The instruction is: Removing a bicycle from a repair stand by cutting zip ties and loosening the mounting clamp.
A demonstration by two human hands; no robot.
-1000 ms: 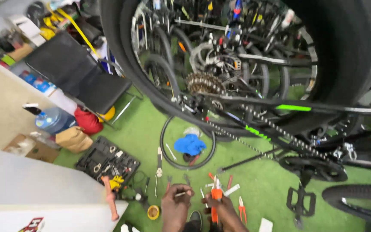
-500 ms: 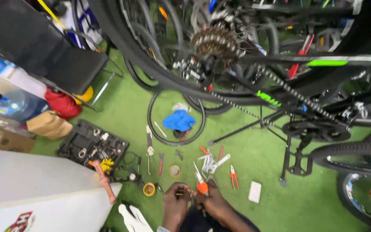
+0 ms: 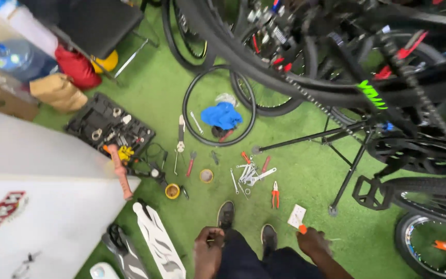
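Note:
I look down at green turf and my two dark shoes (image 3: pixel 226 214). My left hand (image 3: pixel 208 244) is curled into a fist by my left knee, with nothing showing in it. My right hand (image 3: pixel 313 241) is out to the right, closed on a small orange-handled tool (image 3: pixel 302 229). It sits just below a white card (image 3: pixel 296 216) lying on the turf. Red-handled pliers (image 3: pixel 275 195) and a pile of loose spanners (image 3: pixel 251 173) lie ahead of my feet.
A loose tyre (image 3: pixel 188 119) rings a blue cloth (image 3: pixel 222 114). An open black tool case (image 3: pixel 110 128) lies at left, near a yellow tape roll (image 3: pixel 172 191). A black bicycle (image 3: pixel 372 95) on a stand (image 3: pixel 343 178) fills the right, its pedal (image 3: pixel 371 192) low.
My hands, held together around the orange-handled tool before, have come apart: left by the knee, right out to the side with the tool. The view has tipped down towards the floor.

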